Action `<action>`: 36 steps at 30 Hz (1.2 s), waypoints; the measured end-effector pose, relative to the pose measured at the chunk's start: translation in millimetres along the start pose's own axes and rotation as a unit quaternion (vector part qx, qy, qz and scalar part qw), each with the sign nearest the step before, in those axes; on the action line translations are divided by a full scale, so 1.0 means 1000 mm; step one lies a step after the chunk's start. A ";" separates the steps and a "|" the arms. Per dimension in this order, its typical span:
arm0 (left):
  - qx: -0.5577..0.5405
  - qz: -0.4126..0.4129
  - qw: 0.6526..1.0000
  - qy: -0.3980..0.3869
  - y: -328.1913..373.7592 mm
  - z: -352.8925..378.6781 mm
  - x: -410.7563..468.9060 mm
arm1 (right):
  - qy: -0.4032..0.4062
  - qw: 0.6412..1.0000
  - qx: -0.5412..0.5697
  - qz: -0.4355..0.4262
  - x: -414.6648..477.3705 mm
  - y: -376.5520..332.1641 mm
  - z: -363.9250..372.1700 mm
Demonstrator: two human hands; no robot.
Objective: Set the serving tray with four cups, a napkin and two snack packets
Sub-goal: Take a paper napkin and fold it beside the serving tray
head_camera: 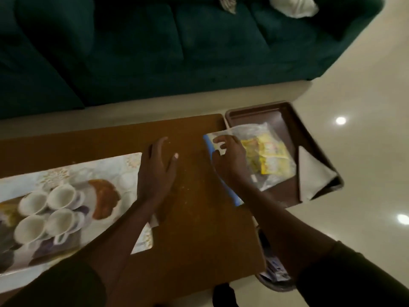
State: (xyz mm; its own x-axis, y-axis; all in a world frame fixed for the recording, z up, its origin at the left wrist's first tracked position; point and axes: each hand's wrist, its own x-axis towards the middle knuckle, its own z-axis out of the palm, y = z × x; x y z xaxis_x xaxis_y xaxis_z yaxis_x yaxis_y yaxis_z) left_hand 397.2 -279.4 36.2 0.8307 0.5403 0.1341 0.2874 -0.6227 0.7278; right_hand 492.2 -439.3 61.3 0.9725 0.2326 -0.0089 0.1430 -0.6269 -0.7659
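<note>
A patterned serving tray (124, 165) lies on the left of the wooden table (194, 218) and holds several white cups (64, 197) close together. My left hand (156, 168) hovers flat and open over the bare wood beside the tray's right end. My right hand (229, 157) grips the edge of a clear zip bag (274, 173) with a blue seal strip; yellow snack packets (265, 155) show inside it. The bag lies partly in a brown tray (285, 116) at the table's right end. A folded grey napkin (312, 176) sits in that brown tray's right corner.
A dark green sofa (155, 52) runs along the far side, with a white cushion (292, 5) on it. Pale glossy floor (365, 96) lies to the right. A basket (274, 278) with papers stands below the table's right edge.
</note>
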 end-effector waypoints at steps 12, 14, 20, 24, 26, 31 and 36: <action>-0.075 -0.067 0.993 -0.065 0.083 0.151 0.004 | 0.096 0.989 -0.017 0.113 0.041 0.137 -0.144; -0.070 -0.053 0.993 -0.080 0.091 0.164 0.004 | 0.115 0.984 -0.027 0.130 0.044 0.153 -0.154; -0.069 -0.010 0.989 -0.132 0.142 0.210 -0.003 | 0.128 0.972 -0.059 0.190 0.042 0.203 -0.187; -0.134 0.003 0.970 -0.201 0.184 0.251 -0.022 | 0.114 0.961 -0.087 0.234 0.039 0.238 -0.208; -0.148 -0.036 0.953 -0.262 0.198 0.272 -0.033 | 0.080 0.960 -0.116 0.242 0.037 0.252 -0.216; -0.152 -0.168 0.875 -0.428 0.206 0.320 -0.063 | 0.010 0.965 -0.171 0.197 0.038 0.273 -0.224; -0.154 -0.218 0.877 -0.399 0.214 0.337 -0.077 | 0.033 0.946 -0.254 0.197 0.040 0.276 -0.225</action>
State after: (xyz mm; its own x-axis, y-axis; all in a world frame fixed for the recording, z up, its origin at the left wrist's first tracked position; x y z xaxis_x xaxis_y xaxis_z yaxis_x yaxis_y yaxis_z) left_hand 555.6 -645.4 -45.3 0.7786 0.0440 -0.6260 0.6201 -0.2076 0.7566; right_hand 612.4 -770.4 -5.5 0.9757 -0.1292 -0.1768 -0.1789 -0.9360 -0.3032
